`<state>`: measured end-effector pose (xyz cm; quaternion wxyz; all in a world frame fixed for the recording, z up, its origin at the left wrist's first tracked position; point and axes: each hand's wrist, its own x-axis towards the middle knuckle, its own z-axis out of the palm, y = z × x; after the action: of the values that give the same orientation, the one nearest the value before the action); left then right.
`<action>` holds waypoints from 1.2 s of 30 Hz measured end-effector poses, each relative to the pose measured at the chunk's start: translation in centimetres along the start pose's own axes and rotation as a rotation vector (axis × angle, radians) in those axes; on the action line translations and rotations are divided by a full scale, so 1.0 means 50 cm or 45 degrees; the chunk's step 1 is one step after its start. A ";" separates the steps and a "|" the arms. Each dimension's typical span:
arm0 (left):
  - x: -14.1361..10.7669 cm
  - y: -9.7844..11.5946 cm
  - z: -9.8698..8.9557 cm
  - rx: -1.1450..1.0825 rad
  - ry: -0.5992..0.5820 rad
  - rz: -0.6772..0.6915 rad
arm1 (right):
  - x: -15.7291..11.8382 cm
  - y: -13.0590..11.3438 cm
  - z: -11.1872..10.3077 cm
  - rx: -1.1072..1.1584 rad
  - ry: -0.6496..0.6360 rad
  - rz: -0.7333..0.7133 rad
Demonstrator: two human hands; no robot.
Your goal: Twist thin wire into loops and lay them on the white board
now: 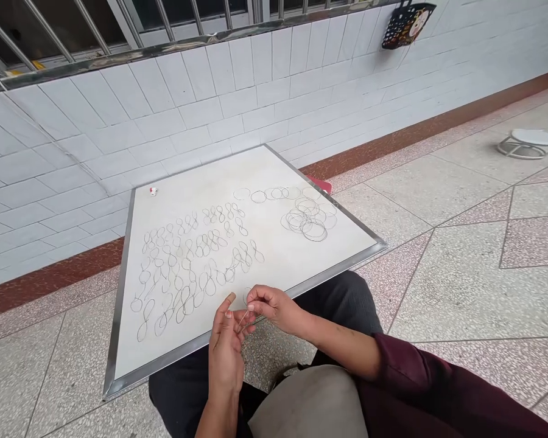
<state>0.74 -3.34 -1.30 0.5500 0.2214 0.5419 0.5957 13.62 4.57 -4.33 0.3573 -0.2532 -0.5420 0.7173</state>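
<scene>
Just over the near edge of the table, my right hand (271, 309) pinches a thin wire loop (243, 320) between thumb and fingertips. My left hand (227, 350) is on the loop's other side, its lower fingers curled at the wire and its index finger pointing up with a tan covering on the tip. Part of the wire is hidden by the fingers. Beyond my hands, several rows of wire loops twisted into figure eights (185, 298) lie on the white table (283, 274). Plain round wire loops (314, 230) overlap in a loose pile at the right.
A small white and red object (153, 191) sits at the far left corner of the table. Behind it stands a white tiled wall (201, 115) with a barred window. A black basket (406, 25) hangs there. A white-topped stool (530, 141) stands at far right.
</scene>
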 end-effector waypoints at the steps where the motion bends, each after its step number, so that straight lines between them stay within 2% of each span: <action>1: 0.000 0.001 0.000 -0.055 -0.028 -0.068 | -0.002 -0.001 -0.001 0.039 -0.024 -0.007; 4: -0.002 -0.001 -0.003 -0.175 -0.102 -0.212 | -0.006 -0.004 -0.008 0.062 -0.100 -0.070; 7: -0.005 -0.003 -0.005 -0.285 -0.144 -0.284 | -0.006 -0.006 -0.016 0.049 -0.182 -0.156; 12: -0.013 -0.001 0.001 -0.332 -0.127 -0.269 | -0.005 -0.007 -0.020 0.109 -0.300 -0.120; 16: -0.020 0.004 0.011 -0.211 -0.027 -0.100 | -0.009 -0.001 -0.016 0.170 -0.294 -0.028; 18: -0.023 0.007 0.016 -0.179 -0.024 -0.078 | -0.009 0.003 -0.015 0.210 -0.300 -0.016; 22: -0.028 0.012 0.019 -0.263 -0.038 -0.179 | -0.008 0.003 -0.015 0.283 -0.349 -0.001; 25: -0.026 0.011 0.017 -0.339 -0.032 -0.234 | -0.007 -0.004 -0.016 0.268 -0.325 -0.008; 29: -0.022 0.007 0.013 -0.390 -0.044 -0.272 | -0.007 -0.006 -0.016 0.225 -0.290 -0.007; 36: -0.023 0.008 0.016 -0.457 -0.060 -0.291 | -0.012 0.000 -0.016 0.235 -0.321 -0.030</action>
<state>1.58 -3.97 -0.29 0.6570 0.0709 0.4357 0.6111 14.59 4.56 -4.55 0.3167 -0.1207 -0.5172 0.7859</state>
